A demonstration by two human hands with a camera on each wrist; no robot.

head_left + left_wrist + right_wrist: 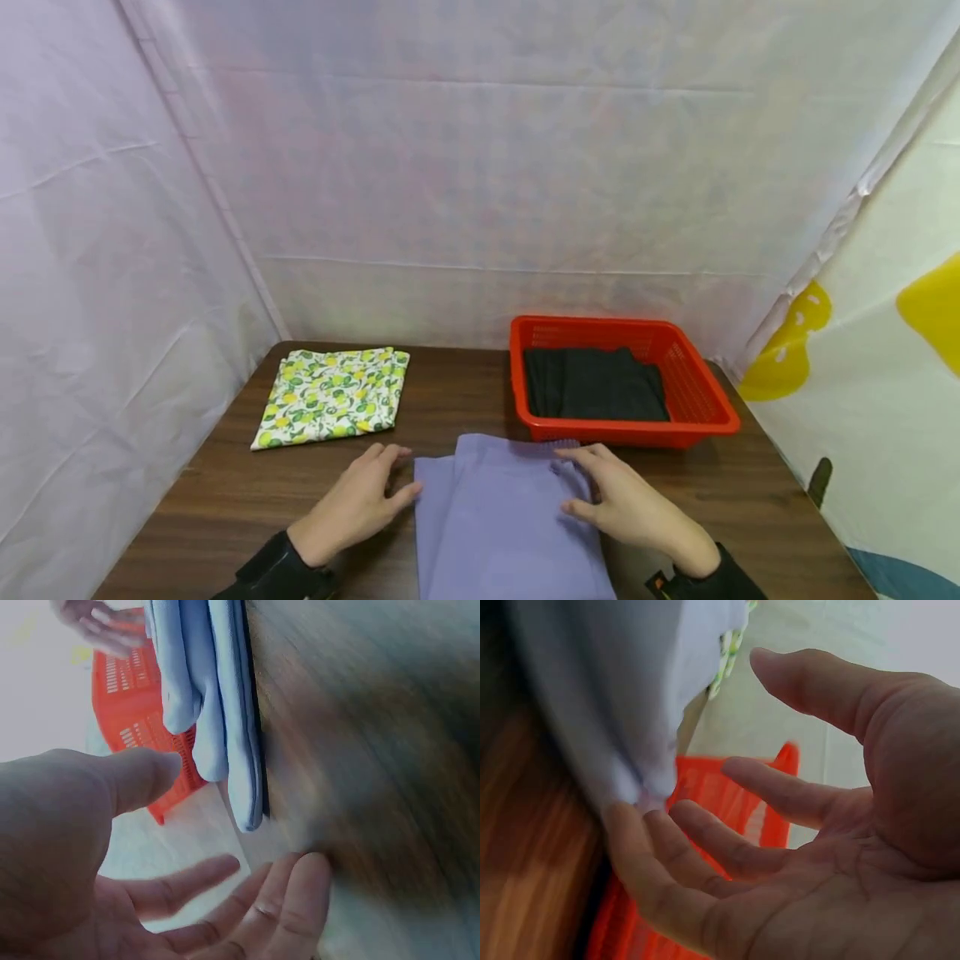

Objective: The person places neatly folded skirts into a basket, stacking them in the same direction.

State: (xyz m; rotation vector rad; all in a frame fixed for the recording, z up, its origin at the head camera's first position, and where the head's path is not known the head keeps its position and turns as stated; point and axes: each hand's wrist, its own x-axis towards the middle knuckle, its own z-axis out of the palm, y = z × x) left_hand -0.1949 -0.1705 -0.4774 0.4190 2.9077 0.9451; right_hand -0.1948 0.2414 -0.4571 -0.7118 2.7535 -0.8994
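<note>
Purple cloth (517, 533) lies in layers on the worktop (217, 525), squarely in front of the person, presumably so both sides are within reach. Lemon-print cloth (330, 396) sits apart at far left, likely to leave room around the purple one. Dark cloth (596, 385) lies flat inside the red basket (630, 433), far right; flatness probably helps it fit within the walls. Left hand (360, 504): thumb and fingers spread wide, beside the purple cloth's left edge, holding nothing; wrist view shows a gap to the layers. Right hand (633, 504): also spread, fingers loosely bent at the upper right edge, nothing gripped; fingertip contact cannot be confirmed, cloth edge blurred.
</note>
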